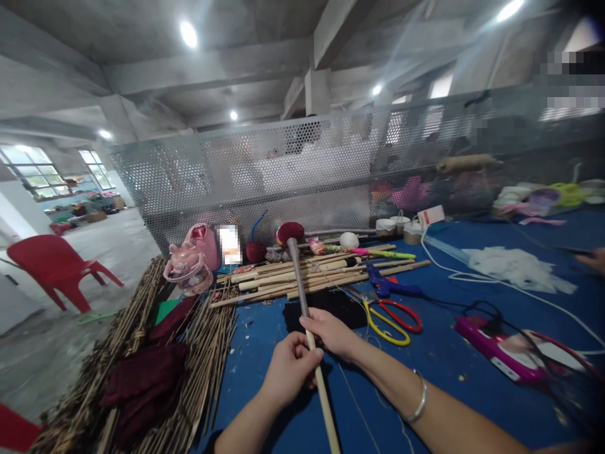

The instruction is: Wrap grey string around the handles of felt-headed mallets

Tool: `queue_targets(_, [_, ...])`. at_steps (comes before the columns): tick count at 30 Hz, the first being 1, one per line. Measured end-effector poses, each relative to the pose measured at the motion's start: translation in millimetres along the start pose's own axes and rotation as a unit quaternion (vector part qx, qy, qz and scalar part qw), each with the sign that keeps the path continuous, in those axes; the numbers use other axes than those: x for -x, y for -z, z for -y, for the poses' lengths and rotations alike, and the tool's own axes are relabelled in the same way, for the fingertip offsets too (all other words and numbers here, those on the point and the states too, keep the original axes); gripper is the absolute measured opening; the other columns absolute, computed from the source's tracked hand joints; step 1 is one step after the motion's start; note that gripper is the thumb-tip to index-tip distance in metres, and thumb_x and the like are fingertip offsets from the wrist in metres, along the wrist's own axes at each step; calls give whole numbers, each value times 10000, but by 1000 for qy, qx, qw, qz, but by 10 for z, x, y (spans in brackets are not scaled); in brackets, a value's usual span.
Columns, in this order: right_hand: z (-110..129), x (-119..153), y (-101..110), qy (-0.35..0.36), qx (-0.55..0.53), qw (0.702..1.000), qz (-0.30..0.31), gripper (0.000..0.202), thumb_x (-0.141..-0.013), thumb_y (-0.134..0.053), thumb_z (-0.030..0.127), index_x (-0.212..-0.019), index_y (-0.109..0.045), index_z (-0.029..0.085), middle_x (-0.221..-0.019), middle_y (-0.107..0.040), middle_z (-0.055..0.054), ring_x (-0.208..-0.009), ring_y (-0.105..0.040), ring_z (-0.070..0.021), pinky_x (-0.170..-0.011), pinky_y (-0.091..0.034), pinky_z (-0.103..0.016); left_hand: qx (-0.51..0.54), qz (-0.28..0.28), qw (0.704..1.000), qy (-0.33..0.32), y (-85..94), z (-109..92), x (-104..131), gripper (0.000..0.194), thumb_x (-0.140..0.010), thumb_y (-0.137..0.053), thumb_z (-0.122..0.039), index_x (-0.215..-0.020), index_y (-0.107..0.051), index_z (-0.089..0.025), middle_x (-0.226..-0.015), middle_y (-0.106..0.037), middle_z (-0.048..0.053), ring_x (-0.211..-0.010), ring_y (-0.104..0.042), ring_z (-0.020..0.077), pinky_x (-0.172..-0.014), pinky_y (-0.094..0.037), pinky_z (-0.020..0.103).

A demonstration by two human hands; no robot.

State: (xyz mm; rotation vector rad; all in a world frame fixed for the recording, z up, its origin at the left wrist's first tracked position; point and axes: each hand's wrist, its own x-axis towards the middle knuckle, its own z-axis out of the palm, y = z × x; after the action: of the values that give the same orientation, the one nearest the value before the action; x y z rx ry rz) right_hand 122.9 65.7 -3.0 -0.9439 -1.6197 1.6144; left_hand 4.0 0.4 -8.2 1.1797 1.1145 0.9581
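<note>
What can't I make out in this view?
In the head view:
Pale stick: near end cut off by the bottom edge.
Right hand: some fingers hidden behind the hand itself.
Co-worker's hand: cut off by the right edge.
Things behind the mesh panel: mostly hidden by it.
Bright rectangle: contents pixelated.

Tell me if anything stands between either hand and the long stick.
Nothing visible does: the left hand and the right hand both grip the stick. The black cloth lies beyond them and the scissors off to the right, neither in between.
</note>
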Motion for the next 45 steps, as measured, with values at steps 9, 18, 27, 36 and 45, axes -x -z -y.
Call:
queue_targets(9, [36, -27, 59, -64, -119, 987, 83, 343, -715, -560, 472, -740, -376, 184, -449, -280, 113, -357, -145, -24, -338, -67, -173, 55, -13, 998, 6, -28, -36, 12, 408, -667, -610, -466, -841, -560, -100, -535, -552, -4, -382, -430, 53, -393, -335, 180])
queue_targets(18, [129, -1, 77, 35, -68, 996, 41, 317, -671, -628, 395, -719, -426, 155, -513, -453, 62, -429, -402, -51, -417, -281, -176, 117, 57, 990, 58, 20, -161, 74, 502, -643, -621, -494, -965, -526, -121, -722, -623, 64, -529, -576, 114, -487, -432, 219])
queue_targets(27, [-122, -124, 76, 6, 7, 1000, -5, 305, -643, -643, 391, -662, -483, 131, -535, -428, 56, -481, -361, -54, -452, -282, -186, -15, -46, 998, 41, 30, -17, -2, 366, -627, -655, -399, -825, -549, -110, -519, -554, -10, -419, -526, 104, -419, -398, 201])
queue_targets(36, [115, -3, 181, -48, -140, 983, 108, 310, -716, -576, 411, -849, -473, 151, -499, -462, 63, -345, -189, -12, -343, -59, -165, 271, 69, 956, 82, 49, -235, 99, 362, -731, -604, -341, -1004, -567, -106, -783, -637, 79, -539, -572, 66, -485, -435, 152])
queue_targets(45, [110, -33, 98, 22, -53, 998, 22, 316, -626, -670, 371, -683, -469, 134, -497, -423, 72, -424, -327, -31, -405, -211, -173, 61, -13, 997, 44, 29, -137, 47, 420, -599, -693, -404, -849, -542, -102, -633, -608, 41, -505, -578, 121, -474, -436, 213])
